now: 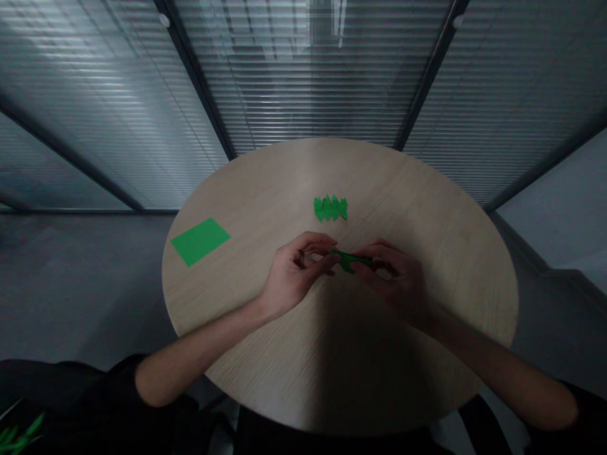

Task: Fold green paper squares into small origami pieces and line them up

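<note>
Between both hands, above the middle of the table, is a small folded piece of green paper [349,260]. The fingers of my left hand [294,272] pinch its left end, and my right hand [396,272] pinches the right end. Just beyond the hands lies a green paper piece with a zigzag outline [331,208], flat on the wood. To the left, a plain sheet of green paper [201,242] rests near the table's edge. Some fingertips are hidden behind the folded paper.
The round wooden table [256,183] fills the middle of the view, with a dark shadow over its near right part. Glass panels with blinds [313,101] stand right behind it. Something green [21,436] shows at the bottom left corner.
</note>
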`<state>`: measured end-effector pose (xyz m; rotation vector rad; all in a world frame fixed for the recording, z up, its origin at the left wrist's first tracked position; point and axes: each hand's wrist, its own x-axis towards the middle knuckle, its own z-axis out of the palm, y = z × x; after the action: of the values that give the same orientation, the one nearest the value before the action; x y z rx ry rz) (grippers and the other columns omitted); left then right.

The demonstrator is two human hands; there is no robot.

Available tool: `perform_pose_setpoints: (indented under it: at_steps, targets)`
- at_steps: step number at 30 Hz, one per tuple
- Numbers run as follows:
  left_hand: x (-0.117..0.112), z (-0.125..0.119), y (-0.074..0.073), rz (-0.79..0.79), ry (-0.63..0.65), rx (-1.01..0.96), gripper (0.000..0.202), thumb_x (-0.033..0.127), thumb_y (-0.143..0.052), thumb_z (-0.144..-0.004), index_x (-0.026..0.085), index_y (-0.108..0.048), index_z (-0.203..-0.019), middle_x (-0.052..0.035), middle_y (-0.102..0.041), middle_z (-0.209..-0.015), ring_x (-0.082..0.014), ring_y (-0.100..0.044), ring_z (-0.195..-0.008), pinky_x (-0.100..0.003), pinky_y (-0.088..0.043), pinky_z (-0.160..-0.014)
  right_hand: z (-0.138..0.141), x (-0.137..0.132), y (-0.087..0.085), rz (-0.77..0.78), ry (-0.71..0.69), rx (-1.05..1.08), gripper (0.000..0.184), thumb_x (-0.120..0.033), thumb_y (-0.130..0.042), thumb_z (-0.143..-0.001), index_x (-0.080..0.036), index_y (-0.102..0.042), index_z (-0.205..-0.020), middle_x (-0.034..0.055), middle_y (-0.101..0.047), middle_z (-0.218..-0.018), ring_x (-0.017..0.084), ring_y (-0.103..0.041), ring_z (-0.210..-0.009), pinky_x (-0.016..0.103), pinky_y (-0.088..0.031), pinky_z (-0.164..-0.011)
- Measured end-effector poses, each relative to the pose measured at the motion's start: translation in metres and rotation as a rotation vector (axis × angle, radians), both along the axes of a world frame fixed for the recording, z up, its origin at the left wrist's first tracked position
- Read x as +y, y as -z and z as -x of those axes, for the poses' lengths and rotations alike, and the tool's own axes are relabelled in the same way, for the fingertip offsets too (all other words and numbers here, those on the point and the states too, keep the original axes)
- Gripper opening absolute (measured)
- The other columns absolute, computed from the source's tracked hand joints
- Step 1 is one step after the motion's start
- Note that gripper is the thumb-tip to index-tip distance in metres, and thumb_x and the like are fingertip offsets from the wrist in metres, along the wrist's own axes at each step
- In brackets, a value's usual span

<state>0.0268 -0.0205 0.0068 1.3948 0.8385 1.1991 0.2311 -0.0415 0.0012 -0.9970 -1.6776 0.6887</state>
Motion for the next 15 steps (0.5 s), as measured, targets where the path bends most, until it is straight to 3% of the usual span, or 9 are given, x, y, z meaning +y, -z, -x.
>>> perform_pose_setpoints:
  at_steps: [3,6,10,15]
  targets:
    - [-0.0009,0.0001,0.0014,-0.056,-0.01,-0.06,0.023,0.023,-0.083,-0.082,0.021,-0.069,-0.099,-0.0025,-0.075,-0.091,-0.0158,-0.075,-0.079,-0.022,-0.067,-0.063,0.0002,0.0002,0.0005,-0.011,0.002,-0.002,0.006,-0.028,-0.074,-0.092,-0.024,-0.076,-0.095,0.0008,-0.07,-0.086,0.012,-0.066,-0.068,0.022,-0.055,-0.056]
    - [-0.0024,0.0011,0.0026,-0.073,-0.009,-0.046,0.013,0.022,-0.08,-0.085,0.021,-0.07,-0.094,-0.0035,-0.077,-0.094,-0.0144,-0.075,-0.077,-0.023,-0.067,-0.067,0.0002,0.0003,0.0007,-0.012,0.004,-0.015,0.007,-0.029,-0.074,-0.092,-0.024,-0.076,-0.095,0.0009,-0.071,-0.085,0.012,-0.066,-0.068,0.023,-0.056,-0.056]
    - [-0.0042,0.0017,0.0013,-0.042,-0.015,-0.039,0.011,0.025,-0.08,-0.085,0.021,-0.07,-0.086,-0.0046,-0.078,-0.095,-0.0156,-0.076,-0.077,-0.027,-0.069,-0.07,0.0003,0.0002,0.0004,-0.002,0.009,-0.008,0.008,-0.03,-0.074,-0.092,-0.022,-0.076,-0.093,0.0016,-0.071,-0.086,0.012,-0.067,-0.068,0.023,-0.056,-0.057]
    - [-0.0045,0.0002,-0.0011,0.014,0.016,-0.09,0.014,0.022,-0.08,-0.084,0.02,-0.068,-0.091,-0.0064,-0.081,-0.1,-0.0175,-0.079,-0.083,-0.03,-0.069,-0.078,0.0007,-0.0001,0.0003,-0.026,0.003,-0.013,0.007,-0.028,-0.074,-0.092,-0.022,-0.076,-0.094,0.0011,-0.07,-0.085,0.012,-0.066,-0.068,0.023,-0.055,-0.056]
